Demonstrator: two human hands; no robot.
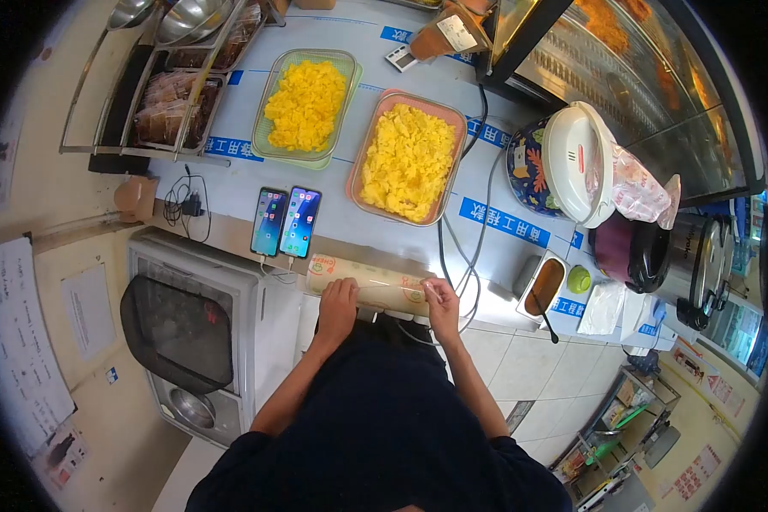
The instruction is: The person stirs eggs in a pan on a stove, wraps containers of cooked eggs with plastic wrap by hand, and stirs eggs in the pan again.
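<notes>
A beige roll of wrap with red and green print lies across the front edge of the counter, close to my body. Toward its left end, my left hand has its fingers bent together against the near side. At the right end, my right hand pinches what looks like the thin edge of the wrap. Just beyond the roll, two lit phones lie side by side with cables plugged in. Farther back, scrambled egg fills a clear tray on a green one and another on a pink one.
A wire rack with packets and steel bowls stands at the left. Cables run over the counter. Right of them are a patterned pot, cookers and a sauce container with a ladle. A glass display case occupies the back right.
</notes>
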